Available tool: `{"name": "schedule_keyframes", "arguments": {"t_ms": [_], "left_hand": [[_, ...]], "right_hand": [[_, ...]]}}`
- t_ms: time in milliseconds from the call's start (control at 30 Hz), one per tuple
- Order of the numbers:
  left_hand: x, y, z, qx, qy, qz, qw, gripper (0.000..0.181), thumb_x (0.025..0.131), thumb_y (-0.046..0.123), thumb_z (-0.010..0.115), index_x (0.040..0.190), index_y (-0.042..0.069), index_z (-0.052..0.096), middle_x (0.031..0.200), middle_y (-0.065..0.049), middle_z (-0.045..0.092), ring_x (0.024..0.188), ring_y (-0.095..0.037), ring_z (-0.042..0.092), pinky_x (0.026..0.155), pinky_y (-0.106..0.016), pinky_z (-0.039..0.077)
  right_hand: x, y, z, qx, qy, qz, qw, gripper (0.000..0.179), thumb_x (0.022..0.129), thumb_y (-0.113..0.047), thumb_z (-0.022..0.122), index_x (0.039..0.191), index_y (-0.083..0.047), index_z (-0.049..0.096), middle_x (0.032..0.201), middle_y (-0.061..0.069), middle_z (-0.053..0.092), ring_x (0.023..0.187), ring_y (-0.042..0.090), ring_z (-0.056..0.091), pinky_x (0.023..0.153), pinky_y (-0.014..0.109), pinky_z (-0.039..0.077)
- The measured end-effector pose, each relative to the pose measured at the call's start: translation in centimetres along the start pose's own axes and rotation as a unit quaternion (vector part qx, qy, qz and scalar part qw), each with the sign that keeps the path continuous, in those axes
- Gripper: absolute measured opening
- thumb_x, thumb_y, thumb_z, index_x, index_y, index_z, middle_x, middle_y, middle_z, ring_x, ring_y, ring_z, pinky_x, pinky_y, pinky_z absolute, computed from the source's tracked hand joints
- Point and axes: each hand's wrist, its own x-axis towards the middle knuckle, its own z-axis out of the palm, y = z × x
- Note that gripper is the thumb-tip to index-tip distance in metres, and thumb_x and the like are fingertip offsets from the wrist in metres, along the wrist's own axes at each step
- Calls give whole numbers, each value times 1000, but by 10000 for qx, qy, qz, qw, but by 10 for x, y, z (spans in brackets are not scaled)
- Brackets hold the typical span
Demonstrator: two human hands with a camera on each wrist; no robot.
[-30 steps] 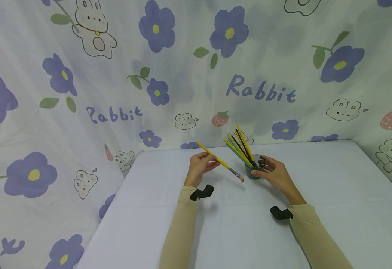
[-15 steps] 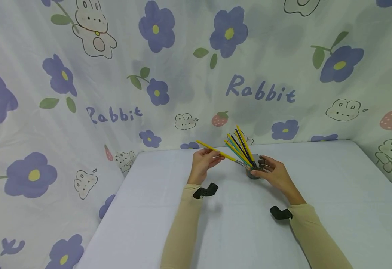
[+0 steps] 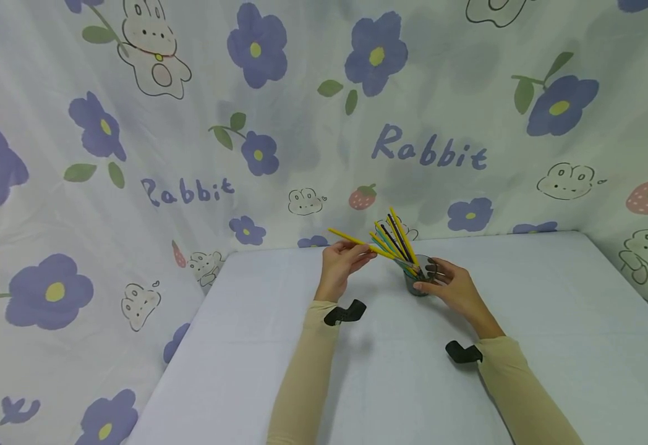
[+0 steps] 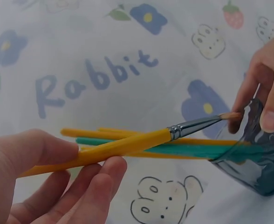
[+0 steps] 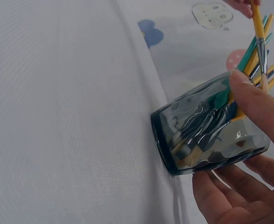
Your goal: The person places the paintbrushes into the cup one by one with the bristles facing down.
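Observation:
My left hand [image 3: 342,267] pinches a yellow paintbrush [image 4: 127,143] by its handle between thumb and fingers. The metal ferrule and pale bristles point right, with the tip [image 4: 230,115] right at the rim of a smoky glass cup [image 5: 211,126]. Around that cup my right hand [image 3: 453,284] holds on from the right, thumb near the rim and fingers on the far side. Several yellow, green and dark paintbrushes [image 3: 396,238] lean left inside the glass, bristles down at its base, as the right wrist view shows.
A white cloth covers the table [image 3: 402,383]. Behind it hangs a white curtain [image 3: 313,111] printed with flowers, rabbits and strawberries. Black camera mounts sit on the left wrist [image 3: 346,313] and the right wrist [image 3: 463,352].
My left hand has moved right and slightly up, bringing the paintbrush from in front of the cup to its rim. The right hand and the cup stay nearly still.

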Motion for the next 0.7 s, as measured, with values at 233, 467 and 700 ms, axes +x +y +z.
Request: {"name": "schedule_keyframes", "arguments": {"t_ms": [233, 467, 700], "left_hand": [[2, 4, 11, 126, -123, 58, 9998, 43, 93, 6, 75, 128, -14, 60, 100, -12, 78, 81, -15, 78, 96, -42, 60], [2, 7, 20, 372, -145, 162, 9991, 37, 93, 6, 76, 123, -10, 64, 109, -21, 76, 81, -14, 78, 95, -41, 61], [3, 7, 28, 724, -167, 272, 9969, 34, 93, 8, 77, 121, -8, 66, 111, -23, 77, 82, -15, 78, 85, -31, 65]], "right_hand": [[-1, -1, 0, 20, -1, -15, 10000, 105, 83, -47, 86, 162, -7, 30, 160, 25, 43, 147, 44, 46, 118, 53, 45], [-1, -1, 1, 5, -3, -78, 10000, 103, 85, -45, 85, 162, -6, 29, 158, 23, 47, 146, 43, 47, 117, 52, 46], [0, 0, 0, -12, 15, -115, 9999, 103, 85, -45, 85, 162, -6, 30, 156, 23, 49, 145, 42, 49, 116, 52, 47]]}}
